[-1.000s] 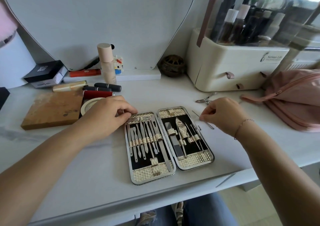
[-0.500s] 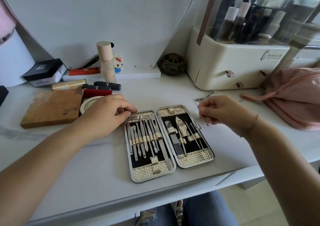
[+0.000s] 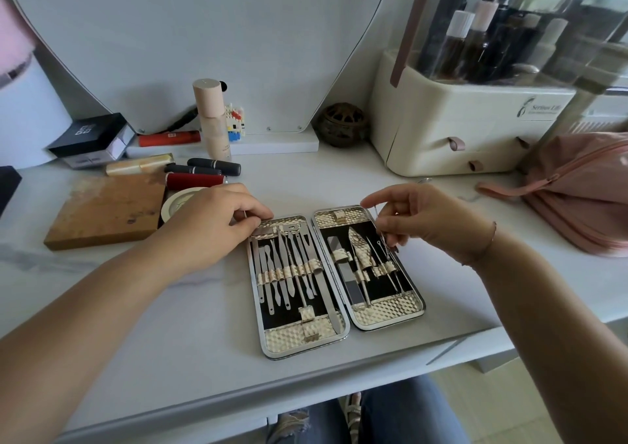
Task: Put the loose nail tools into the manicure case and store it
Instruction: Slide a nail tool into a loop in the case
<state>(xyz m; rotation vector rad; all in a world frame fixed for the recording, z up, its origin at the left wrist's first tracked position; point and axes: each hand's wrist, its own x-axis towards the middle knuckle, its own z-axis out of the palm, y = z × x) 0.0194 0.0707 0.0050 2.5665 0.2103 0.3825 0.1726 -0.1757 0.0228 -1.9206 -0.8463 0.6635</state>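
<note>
The manicure case (image 3: pixel 306 336) lies open and flat on the white table, both halves lined with gold straps that hold several steel tools. My left hand (image 3: pixel 210 226) rests at the case's top left corner, fingertips curled on its edge. My right hand (image 3: pixel 421 219) hovers over the top right corner of the right half and pinches a thin steel tool (image 3: pixel 380 224) that points down toward the straps. Another loose steel tool (image 3: pixel 424 181) peeks out behind my right hand on the table.
A cream cosmetics organiser (image 3: pixel 469 131) with bottles stands at the back right, a pink pouch (image 3: pixel 577 188) beside it. At the left lie a wooden block (image 3: pixel 105 209), lipsticks (image 3: pixel 204 172), a round white tin (image 3: pixel 176 200), a foundation bottle (image 3: pixel 212 121) and a black box (image 3: pixel 88 134).
My right hand has lifted the thin tool off the table and carried it left, over the case's right half. My left hand has stayed on the case corner.
</note>
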